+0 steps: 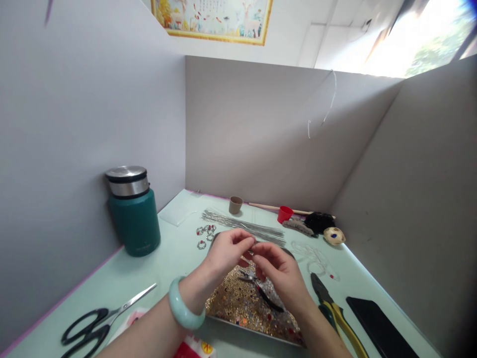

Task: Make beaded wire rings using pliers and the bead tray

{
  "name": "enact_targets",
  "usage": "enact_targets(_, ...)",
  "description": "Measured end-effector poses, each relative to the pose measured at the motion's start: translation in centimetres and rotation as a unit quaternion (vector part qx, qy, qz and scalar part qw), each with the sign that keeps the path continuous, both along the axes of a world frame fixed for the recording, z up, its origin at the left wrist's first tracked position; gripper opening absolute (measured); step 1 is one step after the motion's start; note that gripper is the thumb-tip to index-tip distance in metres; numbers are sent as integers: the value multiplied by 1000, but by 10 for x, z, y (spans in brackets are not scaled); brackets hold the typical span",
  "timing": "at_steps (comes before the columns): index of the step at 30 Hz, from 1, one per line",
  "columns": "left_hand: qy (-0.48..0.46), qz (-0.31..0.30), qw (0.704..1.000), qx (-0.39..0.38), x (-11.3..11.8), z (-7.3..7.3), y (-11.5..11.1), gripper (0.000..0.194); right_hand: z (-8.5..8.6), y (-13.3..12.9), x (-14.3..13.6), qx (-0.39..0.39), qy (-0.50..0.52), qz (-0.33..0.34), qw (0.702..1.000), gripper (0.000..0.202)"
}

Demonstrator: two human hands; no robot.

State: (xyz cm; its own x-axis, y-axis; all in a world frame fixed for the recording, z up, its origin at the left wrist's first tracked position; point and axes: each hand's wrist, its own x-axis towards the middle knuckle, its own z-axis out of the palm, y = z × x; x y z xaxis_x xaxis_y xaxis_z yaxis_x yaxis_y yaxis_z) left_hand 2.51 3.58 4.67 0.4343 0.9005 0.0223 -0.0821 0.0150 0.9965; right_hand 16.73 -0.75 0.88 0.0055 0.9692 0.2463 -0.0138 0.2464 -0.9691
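My left hand (231, 248) and my right hand (278, 266) meet above a tray of small gold and coloured beads (231, 303). Thumb and fingers are pinched together on both sides, and whatever sits between the fingertips is too small to make out. Below them, small pliers with dark handles (266, 293) lie on the beads. Just left of the tray rest several small beaded rings (201, 244) with red beads. Behind the hands a bundle of thin metal wires (244, 224) stretches across the table. A pale green bangle (183, 306) circles my left wrist.
Black-handled scissors (106, 320) and a teal flask (134, 219) stand at left. Yellow-and-green pliers (335, 311) and a black phone (380, 325) lie at right. Farther back are a brown cup (235, 205), a red cup (285, 214) and clear cord (315, 261). Grey partitions (257, 129) enclose the table.
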Motion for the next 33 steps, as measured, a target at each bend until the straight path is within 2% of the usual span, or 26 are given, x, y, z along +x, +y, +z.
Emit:
enact_targets(5, -25, -5, 1000, -1, -2, 0, 0, 17, 0, -1, -2, 0, -10, 20, 1000, 14)
enact_targets(8, -34, 8, 999, 7, -2, -5, 3, 20, 0, -1, -3, 6, -18, 12, 1000, 13)
enact_targets(12, 30, 41, 996, 77, 0, -16, 8, 19, -3, -1, -4, 33, -69, -19, 997, 15)
enact_targets(14, 78, 57, 989, 116, 1, -20, 9, 24, -3, -1, -5, 74, -138, -60, 986, 14)
enact_targets(17, 125, 75, 974, 172, 1, -19, 8, 27, -2, 1, -5, 153, -249, -105, 950, 16)
enact_targets(19, 147, 86, 967, 190, 0, -16, 9, 24, 2, 3, -5, 174, -294, -99, 935, 18)
enact_targets(21, 160, 96, 965, 184, -1, -14, 10, 23, 7, 4, -6, 168, -309, -75, 933, 16)
enact_targets(23, 155, 96, 969, 169, -2, -14, 13, 23, 12, 5, -6, 140, -280, -56, 948, 12)
enact_targets(25, 140, 76, 975, 156, -3, -15, 13, 22, 15, 5, -4, 88, -202, -60, 974, 10)
enact_targets(27, 134, 43, 980, 141, -3, -15, 12, 21, 13, 6, -2, 33, -109, -65, 991, 18)
enact_targets(30, 150, 3, 981, 125, -1, -14, 8, 21, 5, 7, 2, -3, -20, -46, 999, 22)
enact_targets(33, 164, -12, 980, 110, 1, -11, 5, 23, 1, 8, 5, -12, 14, -36, 999, 18)
